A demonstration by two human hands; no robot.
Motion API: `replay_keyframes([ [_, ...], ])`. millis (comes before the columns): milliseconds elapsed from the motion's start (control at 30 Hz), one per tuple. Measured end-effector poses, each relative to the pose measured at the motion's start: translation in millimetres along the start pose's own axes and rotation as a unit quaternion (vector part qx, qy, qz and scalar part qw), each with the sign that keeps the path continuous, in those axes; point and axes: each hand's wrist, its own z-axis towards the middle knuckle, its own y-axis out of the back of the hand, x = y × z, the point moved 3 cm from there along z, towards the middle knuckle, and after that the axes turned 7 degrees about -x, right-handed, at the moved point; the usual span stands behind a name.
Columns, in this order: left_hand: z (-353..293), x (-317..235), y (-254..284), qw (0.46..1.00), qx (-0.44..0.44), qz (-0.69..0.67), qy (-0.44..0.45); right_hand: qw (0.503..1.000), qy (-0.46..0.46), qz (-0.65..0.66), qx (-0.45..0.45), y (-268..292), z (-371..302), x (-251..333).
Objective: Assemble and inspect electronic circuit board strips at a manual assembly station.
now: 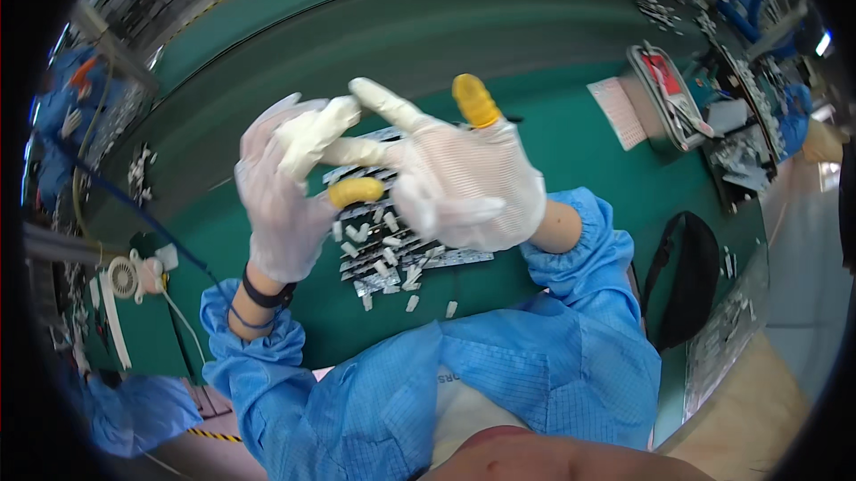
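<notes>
Both my hands are raised over the green table, in thin white gloves with finger covers. My left hand (290, 178) bends its white-covered fingers around the end of a finger of my right hand (468, 182). The yellow-covered left thumb (357, 191) points to the right, apart from those fingers. My right hand is spread, with one white-covered finger stretched up and left and a yellow-covered digit (476, 101) pointing up. Below the hands lie black and silver strips (464, 257), partly hidden, with several small white plastic pieces (412, 303) scattered over and in front of them.
A dark conveyor belt (294, 57) runs behind the green table (571, 147). At the right are a tray (675, 98), a printed sheet (617, 113) and a black pouch (688, 280). A small fan (125, 277) with a cable stands left. Other people in blue work at the sides.
</notes>
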Motion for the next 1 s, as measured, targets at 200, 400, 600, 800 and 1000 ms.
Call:
replay_keyframes([
  [200,-2.6,-5.3,-5.0,0.999,0.038,0.004,0.035,0.981,-0.042,-0.138,0.132,-18.3,-0.4,-11.1],
  [400,-5.5,-11.9,-5.5,0.997,0.058,0.000,-0.044,0.977,0.001,-0.179,0.116,-5.1,-5.3,-19.2],
  [600,-22.6,-11.5,-0.9,0.998,0.059,-0.006,-0.015,0.970,-0.023,-0.221,0.098,-9.0,-9.4,-24.5],
  [800,-53.6,-3.6,-1.0,0.981,0.065,-0.050,0.174,0.924,0.107,-0.366,-0.022,-32.6,-17.4,3.8],
  [1000,-94.0,13.8,3.4,0.956,0.067,-0.072,0.277,0.607,0.361,-0.692,-0.151,16.1,-30.2,92.8],
])
